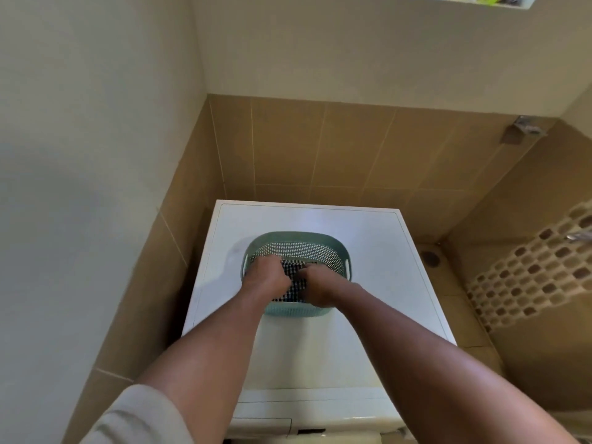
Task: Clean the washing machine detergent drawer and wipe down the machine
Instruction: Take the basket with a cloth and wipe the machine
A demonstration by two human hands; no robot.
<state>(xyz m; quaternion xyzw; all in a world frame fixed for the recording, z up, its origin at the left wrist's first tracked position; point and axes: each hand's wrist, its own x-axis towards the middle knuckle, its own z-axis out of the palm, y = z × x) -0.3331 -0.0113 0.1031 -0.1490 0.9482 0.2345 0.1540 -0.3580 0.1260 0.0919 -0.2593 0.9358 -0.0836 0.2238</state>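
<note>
Tiled alcove: tan square wall tiles [320,149] behind and on both sides, cream paint above. White washing machine [368,251] fills the niche; its flat top is the work surface.

Pale-green perforated plastic basket [296,240] with side handle slots sits about mid-top, bare lid all round it. Inside, between the two hands, a dark-and-white checked cloth [294,277].

Left hand [267,278]: reached into the basket, fingers curled down onto the near-left part of the cloth; looks closed on it, though the fingertips are hidden by the knuckles. Right hand [315,285]: just beside the left, fingers bent over the cloth's right part, likewise appearing to pinch it. Image is soft here, so exact finger contact is uncertain. Cloth lies under and between both grips, extending beyond them toward the basket's far wall.

Judgement: both hands are on the cloth to gather or lift it as the wiping rag. Basket probably parked on the lid as a handy holder; it would need shifting before the top can be wiped.

Detergent drawer [261,426]: well below the grips, on the front panel's upper left at the frame's bottom edge, looks closed. Cleaning apparently not begun.
</note>
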